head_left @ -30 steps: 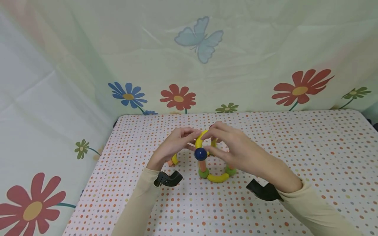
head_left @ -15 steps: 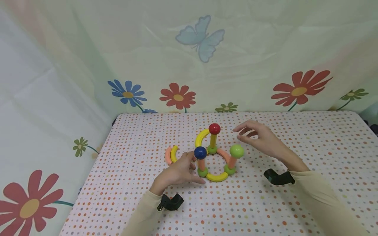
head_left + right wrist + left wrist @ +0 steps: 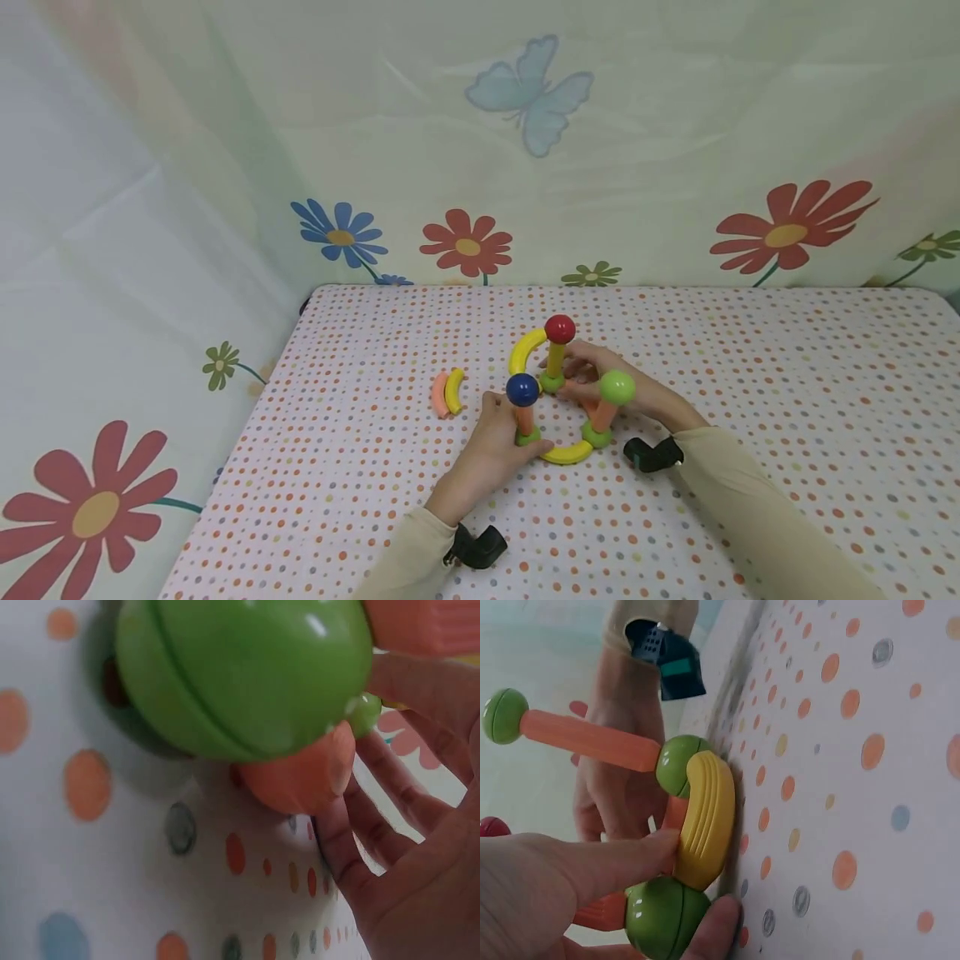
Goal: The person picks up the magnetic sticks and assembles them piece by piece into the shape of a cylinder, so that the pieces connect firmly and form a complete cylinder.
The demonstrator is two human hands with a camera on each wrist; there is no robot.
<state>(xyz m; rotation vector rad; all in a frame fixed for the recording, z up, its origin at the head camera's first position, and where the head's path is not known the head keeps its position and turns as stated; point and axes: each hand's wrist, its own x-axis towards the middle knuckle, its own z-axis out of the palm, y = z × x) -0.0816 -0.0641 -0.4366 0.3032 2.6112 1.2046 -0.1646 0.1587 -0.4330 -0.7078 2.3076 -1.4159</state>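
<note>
A ball-and-rod building toy stands on the table, a ring of curved rods and green balls carrying three upright posts. Red point(image 3: 560, 328), blue point(image 3: 522, 389) and light green point(image 3: 617, 387) balls top the posts. A yellow curved rod point(image 3: 527, 350) arches between the red and blue balls. My left hand point(image 3: 487, 446) grips the base green ball point(image 3: 660, 919) under the blue post, its thumb beside the front yellow curved rod point(image 3: 709, 821). Behind the light green post, my right hand point(image 3: 652, 400) holds the toy near the back green ball point(image 3: 552, 383) and orange curved rod point(image 3: 307, 772).
Two loose curved rods, one orange point(image 3: 439, 395) and one yellow point(image 3: 454, 392), lie side by side left of the toy. Dotted cloth covers the table point(image 3: 750, 375). A flowered curtain point(image 3: 630, 167) hangs behind and to the left.
Both hands were up at the yellow arch a second ago, then drew apart from it. Now they have come down to the base, one on each side. The arch stays in place.
</note>
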